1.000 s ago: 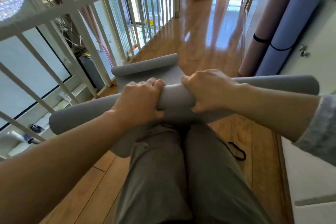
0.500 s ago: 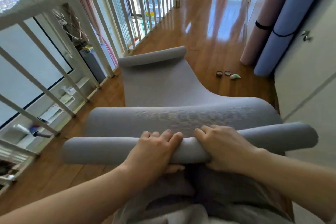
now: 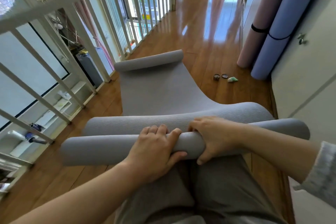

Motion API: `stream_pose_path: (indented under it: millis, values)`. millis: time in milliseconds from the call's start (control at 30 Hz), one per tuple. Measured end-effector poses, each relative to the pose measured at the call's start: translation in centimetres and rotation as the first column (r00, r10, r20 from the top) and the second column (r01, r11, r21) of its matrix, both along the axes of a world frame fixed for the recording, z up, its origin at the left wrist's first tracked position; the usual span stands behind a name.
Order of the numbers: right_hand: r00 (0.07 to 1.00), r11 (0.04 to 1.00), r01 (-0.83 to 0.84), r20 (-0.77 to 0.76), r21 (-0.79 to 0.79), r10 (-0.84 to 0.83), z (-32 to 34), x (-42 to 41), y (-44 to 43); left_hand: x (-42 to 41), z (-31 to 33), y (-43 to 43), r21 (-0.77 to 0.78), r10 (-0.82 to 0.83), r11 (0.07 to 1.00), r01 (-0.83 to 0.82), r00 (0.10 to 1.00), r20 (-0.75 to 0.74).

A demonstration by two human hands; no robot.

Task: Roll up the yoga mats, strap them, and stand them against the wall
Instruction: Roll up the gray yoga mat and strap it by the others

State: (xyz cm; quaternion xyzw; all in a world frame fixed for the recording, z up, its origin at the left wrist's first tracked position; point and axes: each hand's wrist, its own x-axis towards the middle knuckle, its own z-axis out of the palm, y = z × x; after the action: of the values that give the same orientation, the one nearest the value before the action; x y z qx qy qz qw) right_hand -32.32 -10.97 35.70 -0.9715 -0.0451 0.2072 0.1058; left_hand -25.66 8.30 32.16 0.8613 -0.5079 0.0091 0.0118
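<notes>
Grey ribbed foam yoga mat point(image 3: 160, 92): partly rolled, lying lengthwise on the glossy wooden floor point(image 3: 209, 29) between a white barred railing point(image 3: 87, 29) and a white panelled wall point(image 3: 309, 78). Its near end is wound into a tight roll point(image 3: 101, 149) held crosswise above the person's grey-trousered legs point(image 3: 218, 187); a slack hump of mat rises just behind the roll; the far end curls up on itself point(image 3: 149, 60). Left hand point(image 3: 156, 149): fingers curled over the top of the roll, thumb underneath, gripping it near mid-length. Right hand point(image 3: 212, 138): just beside the left, wrapped round the roll the same way, grey knit sleeve point(image 3: 323, 169) at the forearm. Pink rolled mat point(image 3: 261, 5) and blue rolled mat point(image 3: 291, 9): upright, side by side, leaning on the wall, each bound by a black strap point(image 3: 259, 30). Two small round dark tins point(image 3: 216, 76) and a pale green item point(image 3: 232, 79): on the floor near the blue mat's foot.
</notes>
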Motion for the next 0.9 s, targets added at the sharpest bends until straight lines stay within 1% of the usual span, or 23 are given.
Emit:
stream_pose_path:
  millis: [100,133,200,267,333,400,433,500,533,567,600,667,700,733,800,867,900]
  values:
    - [0.971,0.98,0.025,0.237,-0.196,0.022,-1.1,-1.9,0.5,1.5,0.6,-0.7,0.078,0.012,0.997,-0.003,0.993,-0.12]
    - [0.955,0.974,0.036,0.296,-0.223,0.033,-1.9,-2.4,0.7,1.9,1.0,-1.0,0.108,0.018,0.994,0.001,0.985,-0.171]
    - [0.937,0.97,0.062,0.349,-0.235,0.024,-3.0,-2.3,0.8,2.5,1.3,-1.7,0.155,0.029,0.988,0.01,0.968,-0.25]
    - [0.941,0.976,0.089,0.337,-0.197,-0.018,-2.7,-1.5,0.4,2.5,1.6,-1.9,0.152,0.049,0.988,-0.012,0.968,-0.245]
    - [0.96,0.99,0.085,0.275,-0.111,-0.052,-1.9,-0.7,-0.1,1.4,1.6,-1.9,0.133,0.073,0.99,-0.055,0.989,-0.13]
    - [0.982,0.997,0.074,0.176,-0.013,-0.07,-1.2,0.2,-1.0,0.1,1.4,-2.2,0.173,0.092,0.981,-0.091,0.996,0.005]
    - [0.992,0.998,0.06,0.113,0.02,-0.062,-0.8,0.7,-1.3,-0.2,1.1,-2.4,0.186,0.098,0.977,-0.105,0.994,0.048]
    - [0.999,0.997,0.047,0.008,0.068,-0.048,-0.4,1.8,-1.6,0.4,0.9,-2.8,0.153,0.106,0.982,-0.115,0.992,0.063]
    - [0.999,0.996,0.052,-0.011,0.073,-0.051,-0.3,2.1,-1.6,1.1,0.8,-2.9,0.129,0.102,0.986,-0.107,0.994,0.05]
    - [0.998,0.997,0.06,-0.008,0.054,-0.06,-0.3,2.1,-1.5,1.7,0.8,-3.0,0.118,0.093,0.988,-0.095,0.995,0.028]
    - [0.997,0.998,0.066,0.036,-0.001,-0.066,-0.4,1.9,-1.3,2.2,0.9,-3.0,0.116,0.086,0.99,-0.085,0.996,-0.002]
    - [0.968,0.981,0.066,0.25,-0.18,-0.02,-1.4,0.7,-0.8,2.9,1.1,-3.1,0.124,0.082,0.99,-0.072,0.994,-0.078]
    - [0.937,0.969,0.078,0.349,-0.233,0.008,-2.2,0.0,-0.5,3.2,1.2,-3.3,0.133,0.083,0.989,-0.066,0.989,-0.123]
    - [0.913,0.964,0.095,0.407,-0.247,0.014,-2.8,-0.4,-0.2,3.5,1.3,-3.4,0.149,0.087,0.987,-0.061,0.982,-0.169]
    - [0.893,0.967,0.131,0.451,-0.218,-0.02,-3.4,-0.4,-0.2,4.2,1.6,-3.8,0.179,0.088,0.983,-0.042,0.964,-0.252]
    - [0.906,0.973,0.137,0.42,-0.186,-0.047,-2.8,0.4,-0.5,4.7,1.8,-4.1,0.182,0.09,0.983,-0.034,0.948,-0.306]
    - [0.919,0.977,0.132,0.391,-0.168,-0.056,-2.4,0.7,-0.8,4.6,1.8,-4.1,0.178,0.089,0.983,-0.037,0.952,-0.294]
